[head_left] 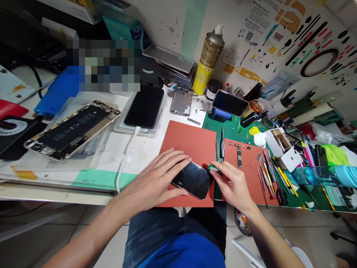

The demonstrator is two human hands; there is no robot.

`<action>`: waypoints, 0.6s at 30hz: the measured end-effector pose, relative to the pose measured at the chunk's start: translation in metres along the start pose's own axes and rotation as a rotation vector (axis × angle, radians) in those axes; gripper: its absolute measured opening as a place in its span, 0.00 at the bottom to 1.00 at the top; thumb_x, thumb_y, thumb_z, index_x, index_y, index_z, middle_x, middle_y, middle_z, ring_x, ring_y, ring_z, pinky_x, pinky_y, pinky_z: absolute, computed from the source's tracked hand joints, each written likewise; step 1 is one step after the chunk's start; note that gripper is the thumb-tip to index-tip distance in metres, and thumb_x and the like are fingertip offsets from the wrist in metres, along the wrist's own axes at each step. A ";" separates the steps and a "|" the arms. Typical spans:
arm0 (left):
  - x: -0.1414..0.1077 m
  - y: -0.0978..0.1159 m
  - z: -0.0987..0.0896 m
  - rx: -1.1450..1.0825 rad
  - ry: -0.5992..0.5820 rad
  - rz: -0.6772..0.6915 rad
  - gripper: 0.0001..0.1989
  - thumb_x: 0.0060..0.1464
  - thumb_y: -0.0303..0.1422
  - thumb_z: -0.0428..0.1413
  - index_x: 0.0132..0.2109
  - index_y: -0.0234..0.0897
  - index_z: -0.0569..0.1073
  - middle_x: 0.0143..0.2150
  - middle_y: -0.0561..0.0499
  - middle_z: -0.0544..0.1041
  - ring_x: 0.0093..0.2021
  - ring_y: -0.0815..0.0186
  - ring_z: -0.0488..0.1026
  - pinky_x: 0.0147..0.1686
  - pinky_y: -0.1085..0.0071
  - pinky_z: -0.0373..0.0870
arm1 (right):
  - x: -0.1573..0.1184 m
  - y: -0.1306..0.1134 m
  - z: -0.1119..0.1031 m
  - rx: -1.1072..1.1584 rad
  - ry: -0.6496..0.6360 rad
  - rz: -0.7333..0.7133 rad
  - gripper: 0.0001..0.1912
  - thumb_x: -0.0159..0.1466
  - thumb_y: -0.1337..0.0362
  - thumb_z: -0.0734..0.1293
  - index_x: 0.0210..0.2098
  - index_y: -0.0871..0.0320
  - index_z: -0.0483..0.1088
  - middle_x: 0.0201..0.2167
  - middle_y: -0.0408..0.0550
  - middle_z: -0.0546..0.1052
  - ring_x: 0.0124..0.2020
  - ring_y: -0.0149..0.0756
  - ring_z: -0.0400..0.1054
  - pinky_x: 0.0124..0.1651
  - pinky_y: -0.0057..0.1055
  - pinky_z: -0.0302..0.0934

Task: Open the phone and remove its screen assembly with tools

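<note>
Phone (196,181) sat on the red mat (189,137); steady hold, shallow green pick-like piece (210,167) seemed smartest. Long axis ran left-right, right end angled nearer the wearer; couldn't tell the top. Left hand (156,176) spread over its left end, right hand (232,180) pinching the piece at its far-right corner.

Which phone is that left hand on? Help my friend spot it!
On the desk, look at the reddish mat by the person's lap. There lies a dark, shiny phone. Unlike other phones, it has the left hand on one end and a green piece, pinched in the right hand, by its corner.
</note>
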State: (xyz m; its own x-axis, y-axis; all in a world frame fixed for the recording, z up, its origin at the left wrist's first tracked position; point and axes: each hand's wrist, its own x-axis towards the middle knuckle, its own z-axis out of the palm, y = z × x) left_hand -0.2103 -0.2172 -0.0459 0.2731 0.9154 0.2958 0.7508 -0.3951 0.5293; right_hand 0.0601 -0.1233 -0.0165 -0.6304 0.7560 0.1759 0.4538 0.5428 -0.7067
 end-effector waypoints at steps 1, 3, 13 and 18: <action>0.000 0.000 0.000 -0.003 0.002 -0.004 0.39 0.64 0.50 0.62 0.75 0.42 0.61 0.71 0.41 0.70 0.75 0.48 0.61 0.76 0.43 0.58 | 0.000 0.000 0.000 -0.001 0.001 -0.006 0.13 0.77 0.66 0.65 0.57 0.52 0.78 0.35 0.46 0.76 0.32 0.36 0.71 0.35 0.33 0.66; -0.001 0.000 0.001 -0.001 0.002 -0.008 0.40 0.64 0.50 0.62 0.75 0.42 0.61 0.71 0.41 0.70 0.75 0.47 0.61 0.75 0.44 0.60 | 0.000 0.000 0.000 -0.004 0.004 -0.022 0.13 0.76 0.67 0.65 0.57 0.53 0.77 0.34 0.46 0.75 0.32 0.35 0.70 0.34 0.32 0.65; -0.002 0.002 0.001 0.090 -0.009 -0.020 0.40 0.66 0.52 0.60 0.76 0.41 0.59 0.74 0.41 0.68 0.75 0.47 0.61 0.73 0.47 0.66 | -0.006 0.002 0.010 -0.137 0.039 -0.149 0.16 0.76 0.71 0.64 0.60 0.56 0.76 0.33 0.45 0.71 0.28 0.33 0.65 0.31 0.30 0.63; -0.003 0.002 0.000 0.106 -0.003 -0.018 0.40 0.66 0.53 0.59 0.75 0.39 0.60 0.73 0.40 0.68 0.75 0.46 0.62 0.71 0.47 0.68 | -0.003 -0.001 0.025 -0.137 0.138 -0.172 0.15 0.74 0.73 0.67 0.58 0.57 0.77 0.35 0.48 0.78 0.31 0.36 0.71 0.35 0.32 0.67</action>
State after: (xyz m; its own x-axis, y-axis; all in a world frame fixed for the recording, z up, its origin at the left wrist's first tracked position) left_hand -0.2099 -0.2202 -0.0457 0.2606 0.9226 0.2844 0.8148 -0.3682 0.4478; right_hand 0.0456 -0.1351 -0.0338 -0.6183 0.6857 0.3841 0.4342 0.7053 -0.5603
